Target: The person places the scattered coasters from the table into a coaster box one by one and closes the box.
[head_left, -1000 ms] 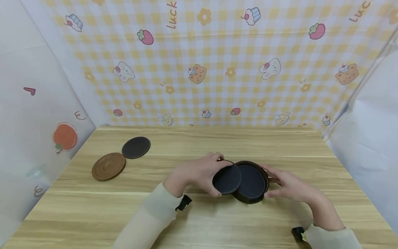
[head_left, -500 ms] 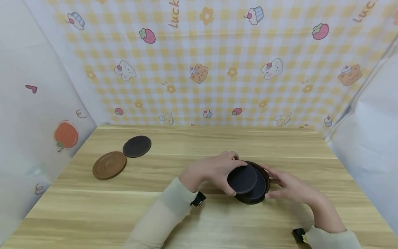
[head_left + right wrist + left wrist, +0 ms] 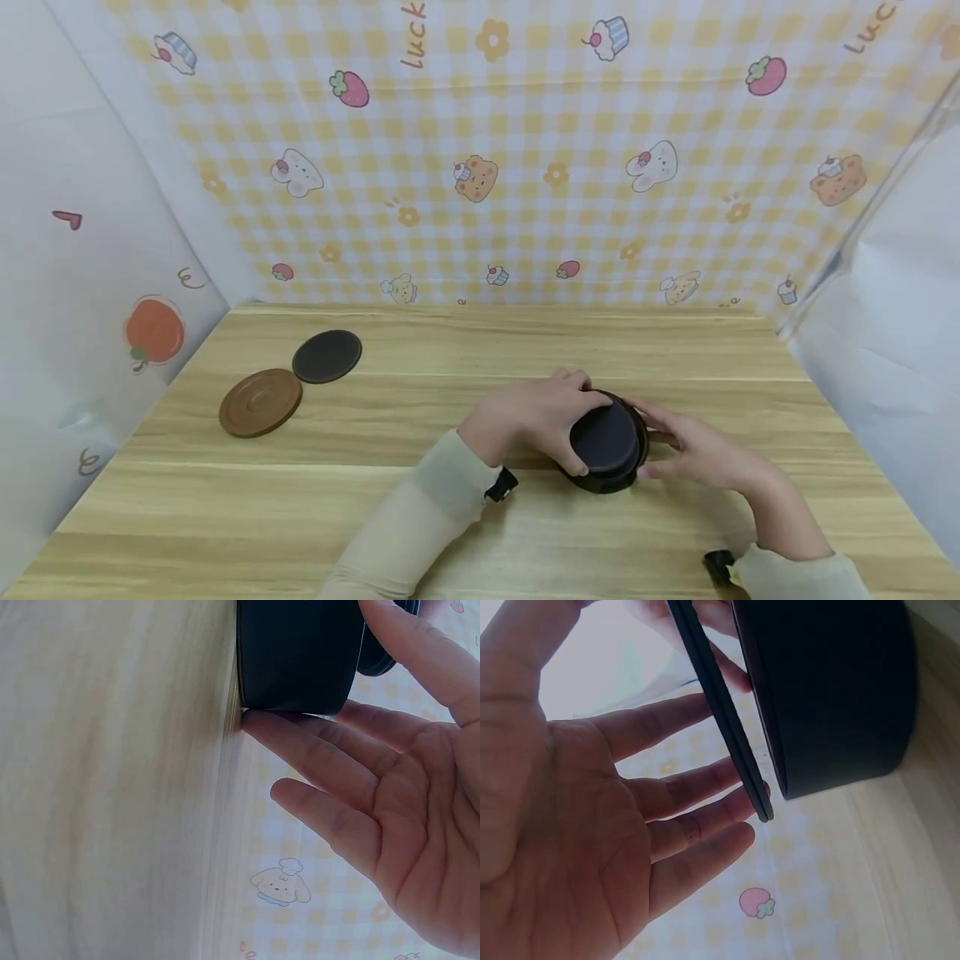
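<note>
My left hand [image 3: 534,417] pinches a dark round leather coaster [image 3: 602,437] by its edge, thumb at the near side and fingers at the far side. The coaster lies over the mouth of a round black coaster holder [image 3: 609,484]. In the left wrist view the coaster [image 3: 727,720] stands tilted just off the rim of the holder [image 3: 832,690], its edge showing two layers. My right hand [image 3: 701,447] grips the holder's right side, thumb in front and fingertips behind. In the right wrist view, fingertips touch the wall of the holder [image 3: 300,656] near the tabletop.
On the left of the wooden table [image 3: 420,517] lie a brown round wooden disc [image 3: 261,403] and another dark round coaster [image 3: 327,357], edges close together. A checked cloth [image 3: 517,233] with cartoon prints hangs behind the table. White sheets [image 3: 885,333] stand at both sides.
My left hand has moved right with the coaster, from beside the holder to over its mouth. The right hand has stayed at the holder.
</note>
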`<action>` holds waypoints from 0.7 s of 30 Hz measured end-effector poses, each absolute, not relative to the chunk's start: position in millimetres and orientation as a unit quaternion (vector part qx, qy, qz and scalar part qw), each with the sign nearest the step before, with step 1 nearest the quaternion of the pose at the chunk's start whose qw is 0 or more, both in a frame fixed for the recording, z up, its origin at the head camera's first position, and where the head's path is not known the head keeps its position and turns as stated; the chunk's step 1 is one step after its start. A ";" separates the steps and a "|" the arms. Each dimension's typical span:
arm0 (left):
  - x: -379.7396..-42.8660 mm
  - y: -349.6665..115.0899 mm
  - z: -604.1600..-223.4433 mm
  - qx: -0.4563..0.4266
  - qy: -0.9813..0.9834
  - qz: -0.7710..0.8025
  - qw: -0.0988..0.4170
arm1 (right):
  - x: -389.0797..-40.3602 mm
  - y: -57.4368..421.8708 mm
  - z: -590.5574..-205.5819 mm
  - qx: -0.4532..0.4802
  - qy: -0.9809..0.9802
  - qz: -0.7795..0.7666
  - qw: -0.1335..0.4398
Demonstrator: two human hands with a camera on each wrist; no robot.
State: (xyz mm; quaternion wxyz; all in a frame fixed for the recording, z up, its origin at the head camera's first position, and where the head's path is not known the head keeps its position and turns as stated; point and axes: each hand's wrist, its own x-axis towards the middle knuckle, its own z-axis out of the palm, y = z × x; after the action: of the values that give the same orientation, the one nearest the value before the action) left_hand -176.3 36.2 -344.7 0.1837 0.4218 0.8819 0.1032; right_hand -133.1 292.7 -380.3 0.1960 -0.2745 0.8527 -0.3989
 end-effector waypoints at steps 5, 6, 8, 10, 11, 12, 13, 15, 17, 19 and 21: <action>-175.9 43.1 -347.2 0.421 0.883 0.102 0.183 | -133.8 293.2 -380.1 -0.277 0.851 -0.400 0.196; -176.1 44.1 -347.6 0.420 0.883 0.101 0.184 | -133.9 293.1 -380.2 -0.278 0.851 -0.401 0.196; -176.9 45.8 -348.4 0.420 0.883 0.100 0.184 | -134.0 292.9 -380.4 -0.281 0.850 -0.401 0.193; -177.8 47.1 -349.1 0.419 0.883 0.099 0.185 | -133.9 292.6 -380.4 -0.282 0.850 -0.403 0.192; -178.3 47.7 -349.7 0.419 0.883 0.098 0.185 | -133.8 292.5 -380.3 -0.282 0.849 -0.404 0.192; -178.7 48.2 -349.9 0.419 0.884 0.097 0.185 | -133.7 292.4 -380.3 -0.282 0.849 -0.405 0.192; -179.0 48.5 -350.3 0.418 0.884 0.097 0.185 | -133.6 292.2 -380.3 -0.282 0.848 -0.406 0.192; -179.6 49.1 -351.3 0.419 0.884 0.095 0.183 | -133.5 292.1 -380.5 -0.281 0.846 -0.409 0.193; -180.2 49.3 -352.4 0.422 0.884 0.091 0.178 | -133.4 292.0 -380.8 -0.280 0.846 -0.411 0.193; -180.8 49.0 -353.5 0.426 0.883 0.089 0.174 | -133.2 292.2 -380.9 -0.279 0.846 -0.411 0.193; -181.5 48.3 -354.7 0.432 0.881 0.088 0.169 | -132.9 292.3 -380.7 -0.277 0.849 -0.407 0.193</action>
State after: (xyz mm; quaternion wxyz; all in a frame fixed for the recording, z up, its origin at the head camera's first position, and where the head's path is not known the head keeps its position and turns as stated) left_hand -181.5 48.3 -354.7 0.1690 0.4322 0.8814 0.0883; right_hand -132.9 292.3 -380.7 0.1926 -0.2768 0.8487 -0.4074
